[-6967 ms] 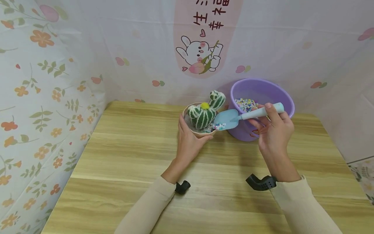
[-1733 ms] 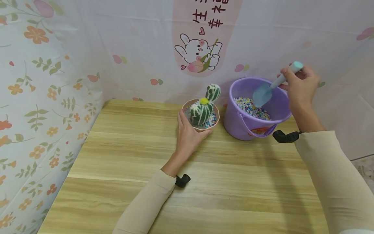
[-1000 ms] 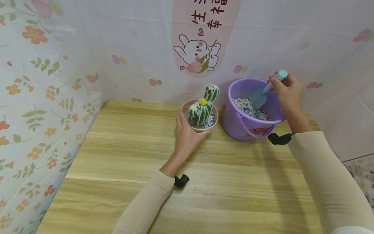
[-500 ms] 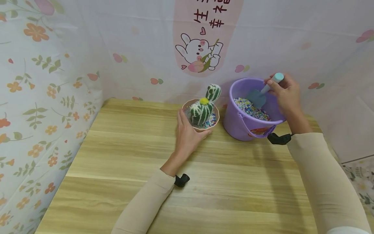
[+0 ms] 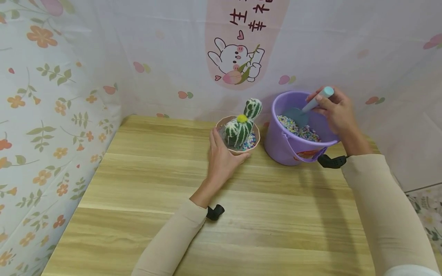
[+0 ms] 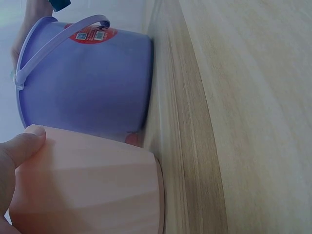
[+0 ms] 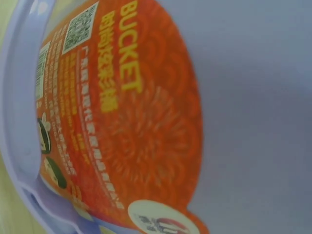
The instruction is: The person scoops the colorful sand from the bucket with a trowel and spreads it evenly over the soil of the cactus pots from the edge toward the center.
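My left hand (image 5: pixel 221 161) curls round the near left side of a pale pink flower pot (image 6: pixel 92 185). In the pot stands a knitted green cactus (image 5: pixel 239 132) with a yellow flower, and coloured beads (image 5: pixel 249 142) lie at its right side. My right hand (image 5: pixel 336 111) grips the pale handle of a small blue trowel (image 5: pixel 297 116) inside a purple bucket (image 5: pixel 284 147). The trowel's blade dips at the multicoloured beads (image 5: pixel 305 133) there, its tip hidden among them. In the right wrist view only the bucket's wall with an orange label (image 7: pixel 151 122) shows.
The pot and bucket stand side by side near the back of a wooden table (image 5: pixel 155 172). Behind them hangs a patterned cloth (image 5: pixel 155 46), with more flowered cloth on the left. The bucket's handle (image 5: pixel 288 143) hangs down its front.
Seven seconds ago the trowel was tipping beads into the pot. It has since gone back to the bucket and sunk lower, its blade moving left into the beads. My left hand stays put.
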Available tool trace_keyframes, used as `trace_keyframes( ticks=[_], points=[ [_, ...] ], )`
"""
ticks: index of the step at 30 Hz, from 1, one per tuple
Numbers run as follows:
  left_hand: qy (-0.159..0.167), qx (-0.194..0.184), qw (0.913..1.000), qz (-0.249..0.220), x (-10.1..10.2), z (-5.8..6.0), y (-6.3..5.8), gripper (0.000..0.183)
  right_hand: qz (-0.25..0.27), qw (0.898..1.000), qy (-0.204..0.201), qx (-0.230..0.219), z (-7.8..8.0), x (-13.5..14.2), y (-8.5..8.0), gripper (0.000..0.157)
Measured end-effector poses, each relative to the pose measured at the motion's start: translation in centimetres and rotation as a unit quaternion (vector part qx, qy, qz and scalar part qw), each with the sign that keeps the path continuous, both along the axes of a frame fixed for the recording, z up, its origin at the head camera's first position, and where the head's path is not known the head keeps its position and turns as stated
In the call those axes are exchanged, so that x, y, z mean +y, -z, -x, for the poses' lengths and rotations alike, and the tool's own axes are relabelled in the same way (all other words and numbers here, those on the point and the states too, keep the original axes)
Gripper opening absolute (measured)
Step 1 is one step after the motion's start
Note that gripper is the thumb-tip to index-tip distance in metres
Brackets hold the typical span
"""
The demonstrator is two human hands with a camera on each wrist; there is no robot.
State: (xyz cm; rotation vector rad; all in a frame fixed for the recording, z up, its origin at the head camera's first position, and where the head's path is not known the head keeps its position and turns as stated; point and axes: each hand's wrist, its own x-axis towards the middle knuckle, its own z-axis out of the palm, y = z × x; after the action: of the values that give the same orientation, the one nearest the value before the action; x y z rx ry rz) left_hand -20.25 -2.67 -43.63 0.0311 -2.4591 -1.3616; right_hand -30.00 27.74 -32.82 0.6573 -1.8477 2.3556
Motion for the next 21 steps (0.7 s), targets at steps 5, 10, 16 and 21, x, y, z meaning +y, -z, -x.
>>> trace_keyframes(
  ticks=[5, 10, 16, 21],
  points=[
    [0.003, 0.004, 1.0000, -0.005, -0.01, 0.01, 0.00, 0.132, 0.053, 0.998, -0.044, -0.011, -0.01, 0.07, -0.10, 0.009],
    [0.004, -0.008, 1.0000, -0.003, -0.06, -0.14, -0.14, 0.133, 0.058, 0.997, -0.049, -0.017, 0.05, 0.14, -0.07, 0.009],
    [0.002, -0.010, 0.9999, -0.003, -0.05, -0.18, -0.22, 0.132, 0.043, 0.998, -0.043, -0.021, 0.00, 0.20, -0.05, 0.011],
    [0.000, -0.007, 0.9999, 0.008, -0.05, -0.16, -0.22, 0.133, 0.054, 0.998, -0.025, -0.038, -0.01, 0.25, -0.16, 0.011]
  ],
)
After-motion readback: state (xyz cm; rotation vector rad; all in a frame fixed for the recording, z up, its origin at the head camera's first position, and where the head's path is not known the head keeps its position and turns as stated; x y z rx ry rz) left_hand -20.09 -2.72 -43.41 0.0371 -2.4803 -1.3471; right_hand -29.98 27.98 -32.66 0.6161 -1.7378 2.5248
